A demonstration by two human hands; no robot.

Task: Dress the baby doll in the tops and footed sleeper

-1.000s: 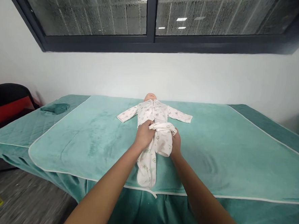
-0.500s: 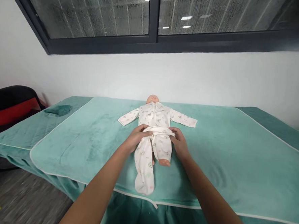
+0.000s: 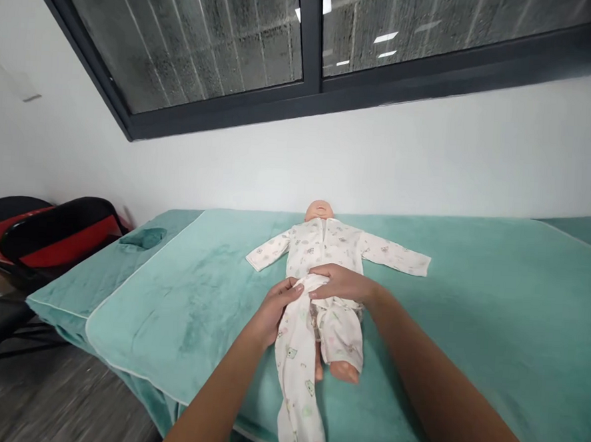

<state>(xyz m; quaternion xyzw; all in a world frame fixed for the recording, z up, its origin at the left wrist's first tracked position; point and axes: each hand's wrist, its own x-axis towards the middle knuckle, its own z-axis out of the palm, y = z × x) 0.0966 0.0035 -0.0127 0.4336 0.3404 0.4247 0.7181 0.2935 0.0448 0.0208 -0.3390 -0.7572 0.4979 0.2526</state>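
Pinching the romper (image 3: 307,355) waistband, left hand (image 3: 273,309); right hand (image 3: 339,284) resting flat.

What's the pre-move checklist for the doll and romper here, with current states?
1. Doll lies flat on its back on the towel: ok.
2. Both hands on the romper at the waist: ok. Left hand pinches the fabric edge, right hand lies across the waist.
3. One romper leg filled: not ok. The leg by the left hand looks flat and empty.
4. Other leg pulled to the end: not ok. A bare foot pokes out.
5. Sleeves spread flat: ok.
6. Front snaps closed: cannot tell, hands cover the lower part.
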